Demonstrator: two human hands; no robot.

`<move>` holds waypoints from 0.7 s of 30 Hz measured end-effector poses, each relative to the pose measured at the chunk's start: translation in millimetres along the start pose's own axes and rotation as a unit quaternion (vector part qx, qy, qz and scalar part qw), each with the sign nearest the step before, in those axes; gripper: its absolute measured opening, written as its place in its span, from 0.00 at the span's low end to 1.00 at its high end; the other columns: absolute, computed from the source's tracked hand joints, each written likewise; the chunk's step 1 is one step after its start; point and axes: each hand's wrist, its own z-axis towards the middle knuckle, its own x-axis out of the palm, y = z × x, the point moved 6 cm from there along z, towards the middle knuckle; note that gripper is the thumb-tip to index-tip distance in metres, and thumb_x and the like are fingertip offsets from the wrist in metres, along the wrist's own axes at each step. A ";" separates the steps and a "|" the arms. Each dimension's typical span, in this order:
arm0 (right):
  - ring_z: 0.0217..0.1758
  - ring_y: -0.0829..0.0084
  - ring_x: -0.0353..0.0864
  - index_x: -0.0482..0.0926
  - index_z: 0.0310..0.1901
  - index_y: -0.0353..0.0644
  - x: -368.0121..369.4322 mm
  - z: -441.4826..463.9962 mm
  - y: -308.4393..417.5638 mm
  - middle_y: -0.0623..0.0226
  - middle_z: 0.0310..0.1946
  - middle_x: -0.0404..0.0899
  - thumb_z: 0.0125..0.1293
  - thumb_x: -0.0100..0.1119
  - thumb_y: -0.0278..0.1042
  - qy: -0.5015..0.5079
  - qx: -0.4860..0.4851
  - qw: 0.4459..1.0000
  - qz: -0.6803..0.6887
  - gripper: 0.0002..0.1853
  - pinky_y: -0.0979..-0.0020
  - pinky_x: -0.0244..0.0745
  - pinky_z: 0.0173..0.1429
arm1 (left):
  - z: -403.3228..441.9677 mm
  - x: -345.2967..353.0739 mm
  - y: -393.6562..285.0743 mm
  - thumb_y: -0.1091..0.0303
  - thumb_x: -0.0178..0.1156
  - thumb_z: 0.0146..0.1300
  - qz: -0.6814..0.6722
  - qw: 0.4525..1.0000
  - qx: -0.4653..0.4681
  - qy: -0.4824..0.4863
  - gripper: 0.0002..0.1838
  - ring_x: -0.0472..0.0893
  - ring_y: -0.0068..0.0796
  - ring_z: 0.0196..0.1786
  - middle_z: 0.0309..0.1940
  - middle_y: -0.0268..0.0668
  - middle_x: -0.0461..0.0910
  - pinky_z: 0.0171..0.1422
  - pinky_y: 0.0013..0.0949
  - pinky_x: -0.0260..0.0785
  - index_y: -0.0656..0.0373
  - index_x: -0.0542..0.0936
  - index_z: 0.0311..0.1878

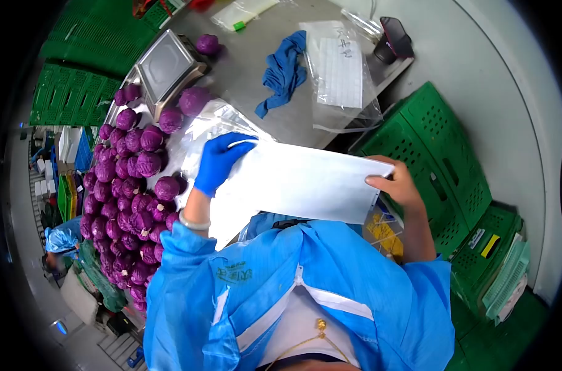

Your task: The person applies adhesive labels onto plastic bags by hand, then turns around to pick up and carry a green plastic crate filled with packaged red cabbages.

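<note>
My left hand (pixel 220 162), in a blue glove, is closed on the left end of a stack of white sheets (pixel 305 179). The bare fingers of my right hand (pixel 393 180) pinch the same sheets at their upper right corner, thumb on top. The sheets lie nearly flat in front of my blue jacket. Beside my left hand, clear plastic film (pixel 222 120) lies on the metal table (pixel 250 74). Many purple cabbages (pixel 150 164) are piled to the left of that hand.
A scale (pixel 166 65) stands at the upper left. A blue cloth (pixel 285 71) and a bagged white pack (pixel 341 71) lie on the table's far part. Green crates (pixel 438 148) stand at the right, others (pixel 73 93) at the upper left. Another person's blue sleeve (pixel 64 238) shows far left.
</note>
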 end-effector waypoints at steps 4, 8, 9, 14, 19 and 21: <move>0.47 0.68 0.82 0.79 0.53 0.34 -36.6 -42.6 -77.4 0.61 0.45 0.84 0.58 0.68 0.31 -0.172 0.090 0.977 0.089 0.21 0.67 0.76 0.54 | 74.6 61.1 19.2 0.69 0.64 0.64 -0.106 0.992 0.012 0.062 0.16 0.80 0.25 0.47 0.47 0.36 0.83 0.54 0.30 0.73 0.62 0.81 0.55; 0.50 0.63 0.82 0.72 0.59 0.33 -60.8 -95.3 -127.4 0.57 0.51 0.81 0.58 0.68 0.32 -0.264 0.169 0.922 0.227 0.28 0.63 0.77 0.57 | 131.0 132.5 20.5 0.58 0.69 0.56 0.326 0.900 0.287 -0.024 0.27 0.79 0.37 0.48 0.49 0.41 0.78 0.55 0.36 0.71 0.52 0.79 0.59; 0.51 0.63 0.82 0.72 0.60 0.33 -59.5 -101.1 -143.5 0.57 0.51 0.81 0.58 0.68 0.32 -0.265 0.185 0.913 0.249 0.28 0.63 0.77 0.57 | 138.2 160.0 23.2 0.57 0.71 0.53 0.445 0.823 0.351 -0.033 0.30 0.78 0.40 0.49 0.51 0.41 0.76 0.56 0.37 0.70 0.50 0.78 0.61; 0.55 0.63 0.80 0.71 0.61 0.33 -40.4 -70.2 -181.9 0.57 0.53 0.79 0.64 0.61 0.26 -0.337 0.121 0.878 0.317 0.23 0.63 0.74 0.61 | 195.6 204.1 73.9 0.69 0.56 0.58 0.608 0.717 0.339 0.009 0.09 0.77 0.37 0.39 0.37 0.35 0.76 0.39 0.40 0.68 0.49 0.81 0.41; 0.57 0.63 0.79 0.70 0.62 0.33 -27.6 -35.0 -190.8 0.57 0.55 0.78 0.67 0.59 0.26 -0.430 0.011 0.824 0.368 0.22 0.62 0.73 0.63 | 185.9 175.8 24.3 0.70 0.57 0.58 0.479 0.767 0.425 -0.041 0.10 0.77 0.36 0.35 0.35 0.34 0.76 0.36 0.39 0.70 0.50 0.81 0.43; 0.58 0.63 0.77 0.68 0.63 0.32 -17.2 -22.8 -180.3 0.57 0.57 0.76 0.69 0.57 0.28 -0.410 0.012 0.831 0.376 0.23 0.63 0.72 0.64 | 176.1 168.6 5.0 0.70 0.57 0.58 0.473 0.771 0.425 -0.036 0.11 0.77 0.37 0.35 0.34 0.34 0.76 0.35 0.39 0.70 0.50 0.81 0.44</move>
